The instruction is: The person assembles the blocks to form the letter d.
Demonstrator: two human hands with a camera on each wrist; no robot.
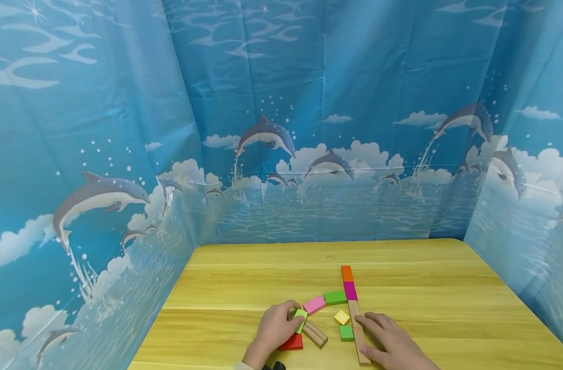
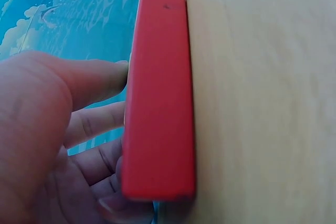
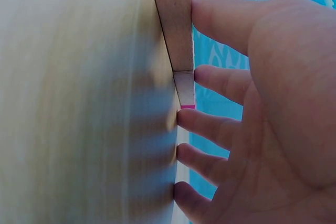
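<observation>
My left hand (image 1: 276, 326) pinches a light green block (image 1: 301, 319) between thumb and fingers, just above a red block (image 1: 292, 343). In the left wrist view that red block (image 2: 160, 98) lies in front of the fingers and hides the green one. A pink block (image 1: 314, 304) and a green block (image 1: 335, 297) continue the arc to a straight row. My right hand (image 1: 392, 341) rests its spread fingertips along the row's plain wooden block (image 1: 361, 347). The right wrist view shows thumb and forefinger touching the side of the wooden blocks (image 3: 178, 30).
Orange (image 1: 346, 273) and magenta (image 1: 350, 291) blocks form the row's far end. Inside the arc lie a yellow block (image 1: 341, 317), a small green block (image 1: 346, 333) and a grooved wooden piece (image 1: 316, 334). A dolphin-print curtain (image 1: 337, 205) surrounds the wooden table (image 1: 244, 267).
</observation>
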